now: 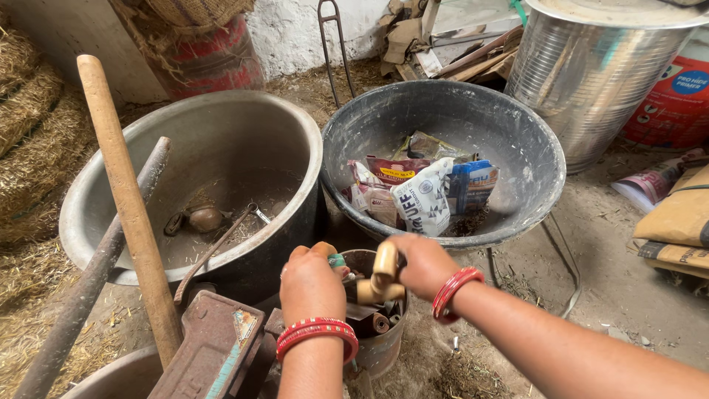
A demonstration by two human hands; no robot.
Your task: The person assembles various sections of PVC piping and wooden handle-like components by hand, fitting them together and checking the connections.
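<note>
Both my hands meet over a small rusty tin can [380, 347] holding dark metal scraps. My right hand [422, 264] grips a tan plastic pipe fitting [382, 277] with a curved neck, held just above the can. My left hand [310, 284] is closed beside it, fingers around a small greenish piece [337, 260] that touches the fitting's lower end. Red bangles sit on both wrists.
A large metal basin [133, 185] with rusty tools stands at left, and a black tub [532, 170] of plastic packets lies ahead. A wooden handle [129, 199] and an iron rod [88, 281] lean at left, above a rusty vise [214, 347]. A steel drum [591, 74] and sacks [679, 214] are at right.
</note>
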